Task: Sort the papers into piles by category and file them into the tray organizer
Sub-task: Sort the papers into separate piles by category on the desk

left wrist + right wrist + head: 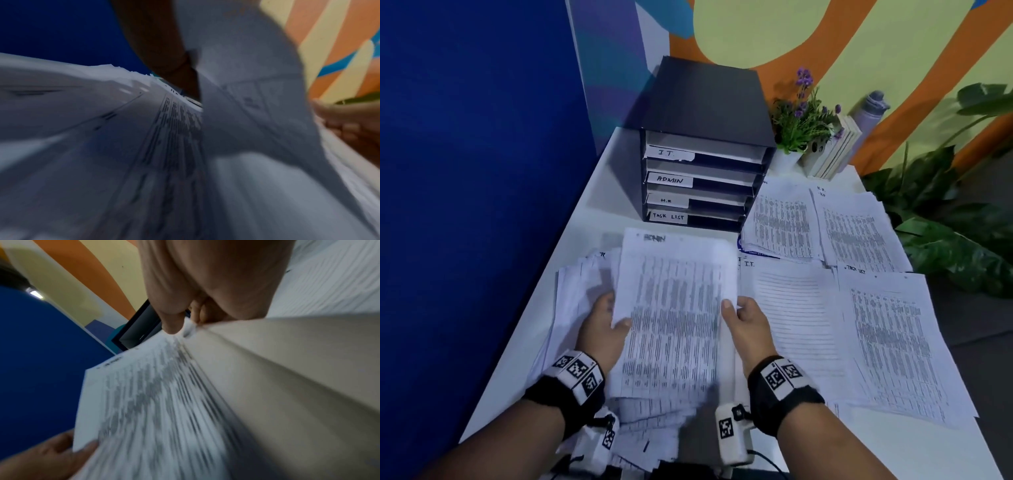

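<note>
A printed sheet headed ADMIN (pixel 674 308) is lifted above a loose, fanned stack of papers (pixel 582 294) at the near left of the white table (pixel 606 192). My left hand (pixel 607 322) pinches the sheet's left edge, thumb on top. My right hand (pixel 739 315) pinches its right edge; the right wrist view shows the thumb (pixel 170 321) on the ADMIN sheet (pixel 148 402). The black tray organizer (pixel 705 144) stands at the back, its shelves labelled I.T., ADMIN, H.R. and TASK LIST. The left wrist view is blurred, showing papers (pixel 123 154).
Sorted piles lie on the right: an I.T. pile (pixel 791 308), a TASK LIST pile (pixel 893 339), an H.R. pile (pixel 856 233) and another pile (pixel 780 222). A potted plant (pixel 799 120), books (pixel 832 150) and a bottle (pixel 869 109) stand at the back right. A blue panel (pixel 476 171) bounds the left.
</note>
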